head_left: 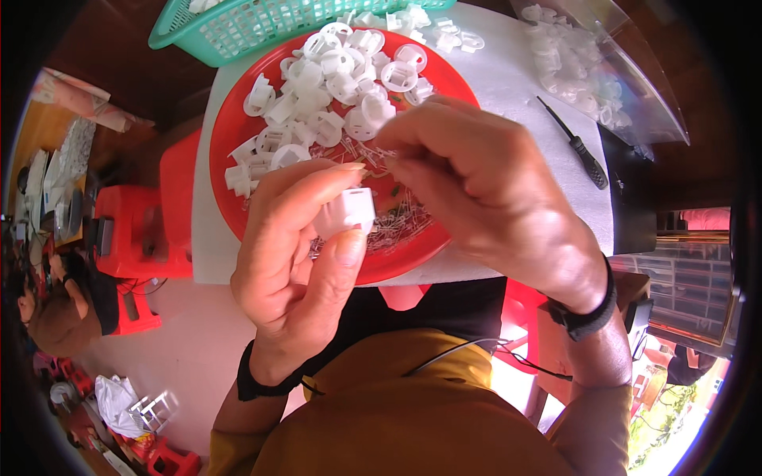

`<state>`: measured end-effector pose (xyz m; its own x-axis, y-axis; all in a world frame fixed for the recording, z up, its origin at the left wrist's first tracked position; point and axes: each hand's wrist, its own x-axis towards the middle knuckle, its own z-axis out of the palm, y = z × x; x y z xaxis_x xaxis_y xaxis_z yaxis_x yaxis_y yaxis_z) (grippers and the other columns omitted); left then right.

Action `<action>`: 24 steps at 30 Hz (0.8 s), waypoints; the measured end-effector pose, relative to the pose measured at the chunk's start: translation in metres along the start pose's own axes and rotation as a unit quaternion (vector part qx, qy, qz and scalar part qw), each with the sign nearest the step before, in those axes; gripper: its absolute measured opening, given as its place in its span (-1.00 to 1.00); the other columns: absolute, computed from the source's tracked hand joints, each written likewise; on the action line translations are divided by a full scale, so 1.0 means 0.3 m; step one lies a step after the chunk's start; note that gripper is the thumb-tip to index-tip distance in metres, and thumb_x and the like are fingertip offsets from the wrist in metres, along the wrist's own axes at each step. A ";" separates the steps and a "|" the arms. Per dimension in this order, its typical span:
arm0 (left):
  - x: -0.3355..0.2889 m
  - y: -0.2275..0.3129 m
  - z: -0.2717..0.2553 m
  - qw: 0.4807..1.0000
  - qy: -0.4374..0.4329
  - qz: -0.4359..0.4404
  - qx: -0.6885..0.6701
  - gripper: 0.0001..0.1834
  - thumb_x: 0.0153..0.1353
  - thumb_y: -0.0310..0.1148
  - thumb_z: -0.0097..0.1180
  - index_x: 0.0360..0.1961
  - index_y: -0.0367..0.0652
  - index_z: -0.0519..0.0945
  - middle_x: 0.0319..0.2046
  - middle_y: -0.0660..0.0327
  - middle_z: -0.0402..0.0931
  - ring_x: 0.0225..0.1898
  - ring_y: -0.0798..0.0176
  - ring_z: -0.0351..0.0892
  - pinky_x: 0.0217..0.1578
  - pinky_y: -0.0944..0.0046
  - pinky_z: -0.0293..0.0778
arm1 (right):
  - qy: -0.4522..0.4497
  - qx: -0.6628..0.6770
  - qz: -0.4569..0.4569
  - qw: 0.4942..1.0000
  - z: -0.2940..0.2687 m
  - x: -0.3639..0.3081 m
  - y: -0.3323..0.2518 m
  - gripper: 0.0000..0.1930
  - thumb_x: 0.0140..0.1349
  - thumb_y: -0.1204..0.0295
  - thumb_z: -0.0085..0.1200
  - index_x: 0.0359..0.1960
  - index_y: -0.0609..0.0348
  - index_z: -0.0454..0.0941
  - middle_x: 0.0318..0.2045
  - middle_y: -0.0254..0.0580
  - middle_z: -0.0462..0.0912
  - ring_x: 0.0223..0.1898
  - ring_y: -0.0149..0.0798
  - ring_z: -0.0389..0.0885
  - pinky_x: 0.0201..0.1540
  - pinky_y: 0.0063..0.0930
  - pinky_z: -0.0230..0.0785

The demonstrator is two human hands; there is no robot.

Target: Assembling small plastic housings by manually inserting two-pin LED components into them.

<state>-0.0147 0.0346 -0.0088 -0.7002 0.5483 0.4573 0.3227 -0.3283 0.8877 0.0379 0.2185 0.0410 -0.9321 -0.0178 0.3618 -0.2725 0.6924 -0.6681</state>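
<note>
A small white plastic housing (349, 209), with a slot in its upper face, is pinched between the thumb and fingers of my left hand (298, 246). My right hand (476, 182) is closed in a pinch just above and to the right of it, over the red tray. Whatever sits between its fingertips is too small and blurred to name. Beneath both hands lies a round red tray (230, 119). White plastic parts (317, 87) are heaped in its far half, and thin metal pins (401, 220) are scattered in its near half.
A green basket (246, 36) stands at the far left, with more white parts beside it. To the right lie a black screwdriver (583, 151) and a clear plastic bag (579, 75) of white pieces. Red stools (131, 230) stand left of the table, where another person (67, 309) sits.
</note>
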 end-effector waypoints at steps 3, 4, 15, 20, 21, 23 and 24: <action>0.009 0.005 0.008 1.000 -0.021 -0.008 0.016 -0.60 0.21 -0.63 0.04 0.09 -0.46 0.38 0.02 -0.01 0.35 -0.05 0.27 0.43 -0.05 0.33 0.41 | 0.021 0.105 0.026 0.994 -0.020 -0.028 -0.014 -0.91 0.20 0.67 0.03 -0.26 0.35 0.50 -0.46 -0.30 0.53 -0.44 -0.50 0.49 -0.35 -0.61 0.35; 0.009 0.003 0.010 1.000 -0.022 -0.011 0.017 -0.60 0.21 -0.63 0.04 0.09 -0.46 0.38 0.02 -0.01 0.35 -0.05 0.27 0.43 -0.05 0.33 0.41 | 0.024 0.167 0.102 0.980 -0.021 -0.040 -0.034 -0.93 0.23 0.66 0.04 -0.26 0.33 0.50 -0.44 -0.38 0.52 -0.43 -0.58 0.43 -0.35 -0.67 0.33; 0.018 0.006 -0.010 0.996 -0.080 -0.007 0.036 -0.63 0.33 -0.46 -0.03 0.12 -0.39 0.39 0.01 0.01 0.38 -0.14 0.34 0.44 -0.13 0.34 0.44 | 0.073 0.313 0.160 0.933 0.017 -0.106 -0.069 -0.89 0.26 0.58 0.09 -0.21 0.34 0.48 -0.42 -0.32 0.57 -0.49 -0.59 0.49 -0.47 -0.73 0.36; 0.015 0.007 -0.005 0.997 -0.077 -0.020 0.019 -0.60 0.42 -0.31 -0.14 0.16 -0.34 0.36 -0.08 0.09 0.45 -0.21 0.40 0.43 -0.19 0.38 0.43 | 0.094 0.402 0.200 0.889 0.056 -0.126 -0.085 -0.90 0.26 0.60 0.07 -0.21 0.35 0.49 -0.38 -0.25 0.61 -0.47 -0.57 0.55 -0.45 -0.71 0.44; 0.014 0.009 0.003 0.997 -0.065 -0.041 -0.021 -0.59 0.43 -0.27 -0.17 0.16 -0.33 0.36 -0.12 0.12 0.47 -0.23 0.42 0.42 -0.20 0.40 0.42 | 0.095 0.387 0.194 0.896 0.059 -0.130 -0.084 -0.90 0.26 0.60 0.07 -0.22 0.35 0.49 -0.38 -0.24 0.61 -0.47 -0.55 0.56 -0.44 -0.69 0.47; 0.015 0.011 0.014 0.997 -0.053 -0.046 -0.023 -0.58 0.44 -0.23 -0.18 0.16 -0.32 0.34 -0.16 0.15 0.50 -0.26 0.44 0.40 -0.23 0.42 0.41 | 0.098 0.375 0.188 0.902 0.061 -0.136 -0.080 -0.91 0.26 0.61 0.07 -0.23 0.36 0.49 -0.38 -0.23 0.60 -0.48 -0.53 0.56 -0.42 -0.67 0.49; 0.013 0.011 0.014 0.997 -0.046 -0.052 -0.021 -0.58 0.44 -0.21 -0.18 0.14 -0.32 0.36 -0.16 0.16 0.50 -0.27 0.45 0.40 -0.23 0.43 0.40 | 0.096 0.325 0.162 0.927 0.059 -0.142 -0.075 -0.91 0.26 0.62 0.06 -0.22 0.36 0.48 -0.38 -0.23 0.60 -0.48 -0.51 0.56 -0.40 -0.65 0.50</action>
<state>-0.0138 0.0388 -0.0038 -0.6667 0.6490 0.3666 0.2228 -0.2958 0.9289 0.0795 0.1908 0.0291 -0.9473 0.2879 0.1404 -0.1292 0.0575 -0.9899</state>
